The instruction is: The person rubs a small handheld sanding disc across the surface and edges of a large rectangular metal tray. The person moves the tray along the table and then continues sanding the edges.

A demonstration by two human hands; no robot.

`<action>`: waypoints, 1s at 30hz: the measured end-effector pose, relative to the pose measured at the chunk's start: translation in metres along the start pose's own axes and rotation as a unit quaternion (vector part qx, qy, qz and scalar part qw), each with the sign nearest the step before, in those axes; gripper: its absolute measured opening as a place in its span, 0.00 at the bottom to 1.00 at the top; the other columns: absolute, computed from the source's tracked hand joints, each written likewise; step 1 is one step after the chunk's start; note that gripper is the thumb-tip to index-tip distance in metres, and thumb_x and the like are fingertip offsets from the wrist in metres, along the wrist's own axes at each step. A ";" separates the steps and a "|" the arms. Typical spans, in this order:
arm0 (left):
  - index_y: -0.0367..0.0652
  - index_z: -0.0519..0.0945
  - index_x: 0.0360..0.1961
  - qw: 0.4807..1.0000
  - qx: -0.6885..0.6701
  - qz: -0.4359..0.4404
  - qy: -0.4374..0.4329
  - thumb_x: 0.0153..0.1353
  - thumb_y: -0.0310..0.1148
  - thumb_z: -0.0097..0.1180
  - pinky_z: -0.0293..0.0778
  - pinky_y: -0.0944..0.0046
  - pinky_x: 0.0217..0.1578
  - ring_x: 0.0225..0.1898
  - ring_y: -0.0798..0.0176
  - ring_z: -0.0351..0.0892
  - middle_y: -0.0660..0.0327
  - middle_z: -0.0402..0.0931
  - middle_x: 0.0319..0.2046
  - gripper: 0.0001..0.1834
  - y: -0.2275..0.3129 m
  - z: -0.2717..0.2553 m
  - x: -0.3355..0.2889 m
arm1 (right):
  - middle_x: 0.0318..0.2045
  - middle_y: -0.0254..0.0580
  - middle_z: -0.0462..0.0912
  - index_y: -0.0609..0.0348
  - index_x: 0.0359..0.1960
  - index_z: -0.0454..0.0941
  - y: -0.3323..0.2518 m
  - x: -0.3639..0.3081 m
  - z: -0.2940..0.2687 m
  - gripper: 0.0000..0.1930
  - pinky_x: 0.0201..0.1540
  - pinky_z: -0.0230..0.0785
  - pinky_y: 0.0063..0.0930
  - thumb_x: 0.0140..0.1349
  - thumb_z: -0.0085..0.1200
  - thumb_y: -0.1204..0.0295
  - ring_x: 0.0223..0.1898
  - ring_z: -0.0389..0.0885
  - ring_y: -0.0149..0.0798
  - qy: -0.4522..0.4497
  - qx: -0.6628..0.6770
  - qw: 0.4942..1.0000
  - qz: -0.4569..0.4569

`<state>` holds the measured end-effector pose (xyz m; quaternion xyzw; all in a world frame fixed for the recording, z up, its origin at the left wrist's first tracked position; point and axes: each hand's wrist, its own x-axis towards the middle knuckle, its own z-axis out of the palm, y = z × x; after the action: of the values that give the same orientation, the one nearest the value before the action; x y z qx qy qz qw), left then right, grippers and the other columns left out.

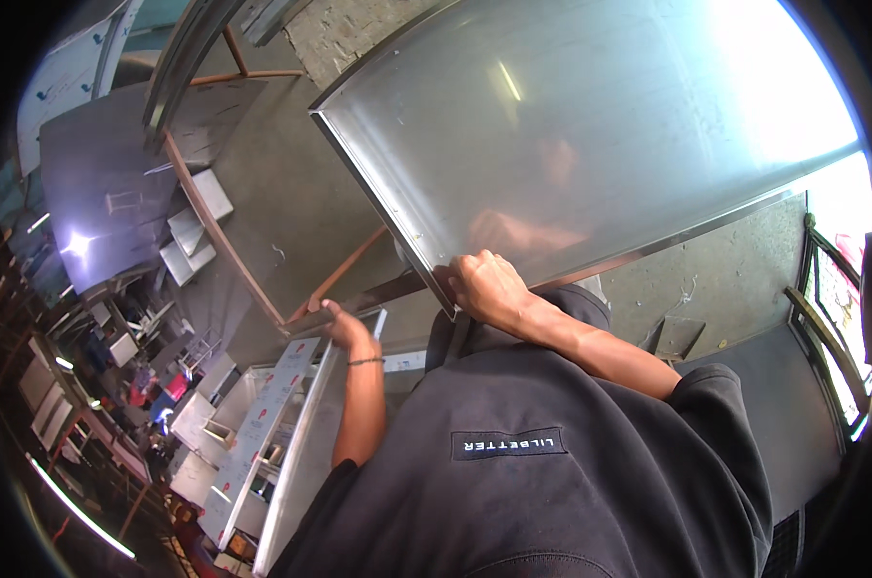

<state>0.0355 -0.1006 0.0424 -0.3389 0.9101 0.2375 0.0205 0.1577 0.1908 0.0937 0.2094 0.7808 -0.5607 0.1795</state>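
Observation:
A large shiny steel panel [590, 106] with a folded rim fills the upper right, tilted in front of me. My right hand [492, 292] is curled over its near left corner, fingers wrapped at the rim, and its reflection shows in the metal. To the left, my left hand [347, 330] is at the corner of a brown metal frame [214, 226]. Its thumb points up and its fingers close about the bar, partly hidden. A dark band circles the left wrist. Below that forearm stands a long pale metal channel [296, 433], close to the arm.
Beside the channel leans a film-covered sheet strip [258, 424]. White blocks [197, 226] lie beyond the frame, near a dark reflective sheet [99, 183]. A cluttered workshop spreads at far left. A grey flat surface [773, 414] is at my right, with a small metal bracket [680, 335] nearby.

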 end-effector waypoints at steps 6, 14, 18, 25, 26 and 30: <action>0.22 0.50 0.69 0.941 -0.165 -0.295 0.038 0.64 0.65 0.51 0.63 0.44 0.68 0.68 0.40 0.65 0.36 0.58 0.70 0.55 -0.014 0.075 0.017 | 0.24 0.64 0.81 0.69 0.26 0.80 -0.009 0.023 0.008 0.13 0.39 0.76 0.53 0.62 0.57 0.69 0.31 0.81 0.67 -0.008 0.012 1.000 -0.012; 0.27 0.53 0.66 0.927 -0.117 -0.323 0.152 0.61 0.63 0.57 0.70 0.40 0.63 0.61 0.34 0.73 0.32 0.69 0.61 0.52 0.038 0.079 -0.016 | 0.23 0.64 0.80 0.67 0.26 0.82 -0.017 0.025 0.006 0.14 0.36 0.75 0.54 0.66 0.52 0.70 0.28 0.81 0.66 0.045 -0.050 0.997 -0.033; 0.28 0.53 0.66 0.936 -0.103 -0.307 0.139 0.62 0.62 0.56 0.70 0.41 0.63 0.61 0.34 0.73 0.33 0.69 0.61 0.51 0.045 0.073 -0.026 | 0.22 0.62 0.80 0.67 0.25 0.80 -0.004 0.008 0.018 0.15 0.34 0.75 0.54 0.67 0.53 0.67 0.26 0.80 0.66 0.034 -0.037 0.997 -0.052; 0.27 0.53 0.65 0.937 -0.075 -0.323 0.107 0.66 0.61 0.52 0.73 0.42 0.61 0.59 0.34 0.75 0.31 0.70 0.59 0.47 0.067 0.064 -0.044 | 0.22 0.61 0.81 0.67 0.33 0.84 -0.079 0.072 -0.040 0.10 0.36 0.79 0.46 0.63 0.54 0.71 0.29 0.84 0.60 0.025 0.096 0.989 -0.112; 0.26 0.54 0.65 0.941 -0.087 -0.312 0.102 0.65 0.61 0.52 0.75 0.43 0.59 0.57 0.34 0.76 0.30 0.70 0.58 0.47 0.070 0.064 -0.045 | 0.25 0.60 0.83 0.64 0.36 0.84 -0.088 0.065 -0.017 0.08 0.38 0.79 0.47 0.61 0.55 0.74 0.31 0.85 0.59 0.028 -0.013 0.995 -0.099; 0.24 0.56 0.62 0.939 -0.136 -0.302 0.087 0.65 0.62 0.52 0.79 0.44 0.55 0.56 0.35 0.78 0.29 0.71 0.56 0.47 0.062 0.059 -0.042 | 0.28 0.60 0.83 0.62 0.40 0.81 -0.071 0.027 -0.022 0.08 0.36 0.77 0.49 0.63 0.57 0.71 0.32 0.84 0.60 0.138 0.016 0.988 -0.071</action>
<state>0.0220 -0.0077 0.0243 -0.6167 0.7221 0.3116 -0.0344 0.0959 0.1952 0.1434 0.2318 0.8020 -0.5499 0.0263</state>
